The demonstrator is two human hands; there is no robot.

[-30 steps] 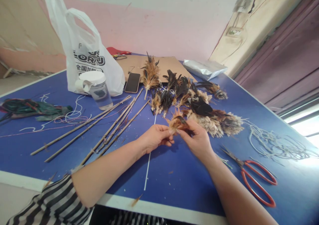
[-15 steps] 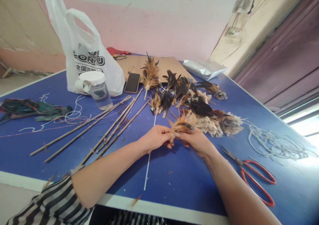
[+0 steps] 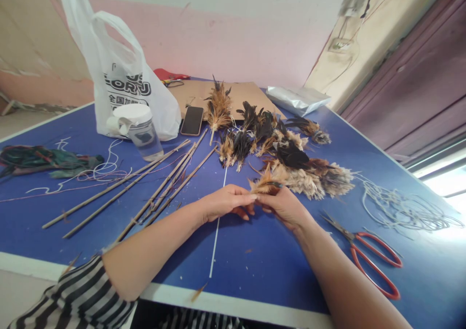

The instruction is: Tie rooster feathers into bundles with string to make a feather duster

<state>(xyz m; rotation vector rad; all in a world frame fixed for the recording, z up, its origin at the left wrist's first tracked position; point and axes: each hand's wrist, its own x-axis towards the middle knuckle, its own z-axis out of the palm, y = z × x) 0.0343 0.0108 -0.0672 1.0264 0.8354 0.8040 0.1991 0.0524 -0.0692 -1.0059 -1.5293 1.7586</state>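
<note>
A small bunch of brown and black feathers is pinched by its base in my right hand, above the blue table. My left hand meets it from the left, thumb and forefinger closed at the quill ends while the other fingers hang looser below. Just beyond my hands lies a heap of loose feather bunches, black, brown and cream. Behind it a fuller feather bundle on a stick rests partly on the cardboard.
Thin sticks lie to the left, near tangled white string and dark green cloth. A lidded cup, a plastic bag and a phone stand farther back. Red-handled scissors and a pale cord are at right.
My left fingers have straightened somewhat and shifted slightly at the feather base. The feather bunch has tipped a little lower in my right hand.
</note>
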